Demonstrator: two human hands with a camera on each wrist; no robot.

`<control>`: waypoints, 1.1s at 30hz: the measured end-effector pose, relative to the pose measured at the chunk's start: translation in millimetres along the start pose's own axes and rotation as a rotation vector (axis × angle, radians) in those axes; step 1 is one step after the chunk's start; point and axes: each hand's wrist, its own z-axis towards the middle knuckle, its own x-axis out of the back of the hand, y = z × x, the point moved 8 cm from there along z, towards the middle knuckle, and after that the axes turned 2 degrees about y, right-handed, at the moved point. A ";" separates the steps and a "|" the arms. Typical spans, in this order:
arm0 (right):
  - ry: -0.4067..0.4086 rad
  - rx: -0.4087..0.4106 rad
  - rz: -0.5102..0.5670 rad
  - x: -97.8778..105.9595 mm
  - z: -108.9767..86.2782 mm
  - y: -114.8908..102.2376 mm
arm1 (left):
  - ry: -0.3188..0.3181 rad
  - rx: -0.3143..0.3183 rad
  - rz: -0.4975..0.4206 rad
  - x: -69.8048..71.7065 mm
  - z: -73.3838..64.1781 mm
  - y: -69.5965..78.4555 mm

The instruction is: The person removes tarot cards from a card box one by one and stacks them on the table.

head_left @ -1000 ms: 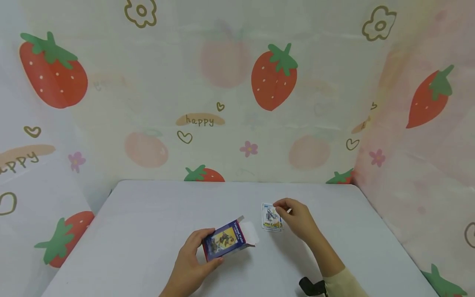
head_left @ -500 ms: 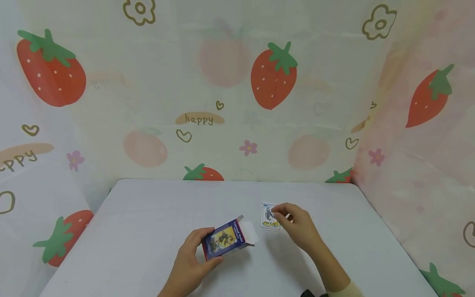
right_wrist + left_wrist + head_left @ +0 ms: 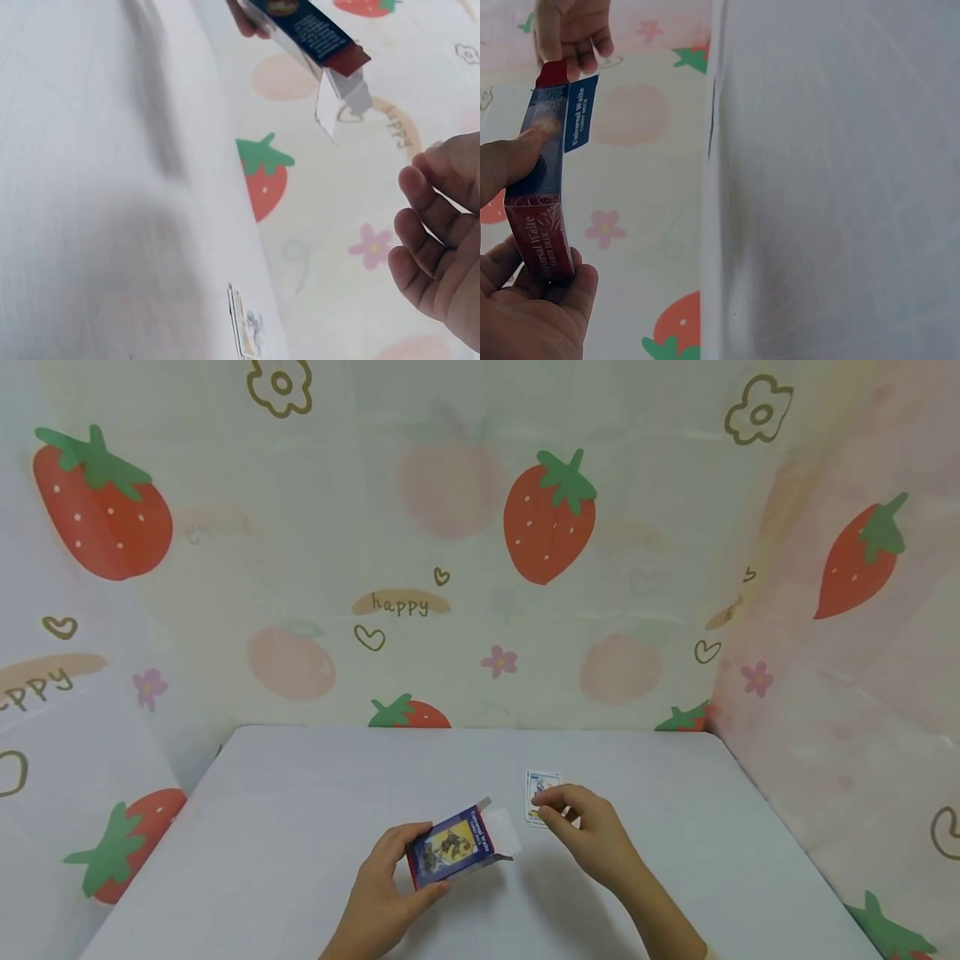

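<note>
My left hand (image 3: 386, 881) grips a blue and red tarot card box (image 3: 450, 846) above the table, fingers and thumb around its sides. The box's end flap (image 3: 349, 60) hangs open and faces right; what lies inside cannot be seen. In the left wrist view "Universal Waite" and "Tarot Deck" show on its red end (image 3: 546, 244). A small stack of tarot cards (image 3: 542, 783) lies face up on the table, partly covered by my right hand (image 3: 588, 835). That hand hovers between box and stack, its fingers loosely bent with nothing held, as the right wrist view shows.
A white-covered table (image 3: 337, 777) spreads under both hands. Behind it and at the sides hang cloth walls (image 3: 480, 568) printed with strawberries, flowers and hearts.
My right hand has drawn back from over the card stack, lower and slightly left toward the box. The box and left hand have barely moved.
</note>
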 end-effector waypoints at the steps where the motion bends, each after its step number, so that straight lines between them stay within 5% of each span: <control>1: -0.004 0.003 0.001 -1.0 -0.7 -1.5 | 0.000 -0.001 -0.001 -0.1 0.1 -0.3; 17: -0.062 0.039 -0.011 -21.6 -8.3 -18.0 | 0.005 -0.036 -0.029 1.0 0.3 1.4; 33: -0.129 0.020 0.002 -39.0 -10.9 -15.5 | -0.032 -0.001 -0.036 -1.7 -0.2 1.7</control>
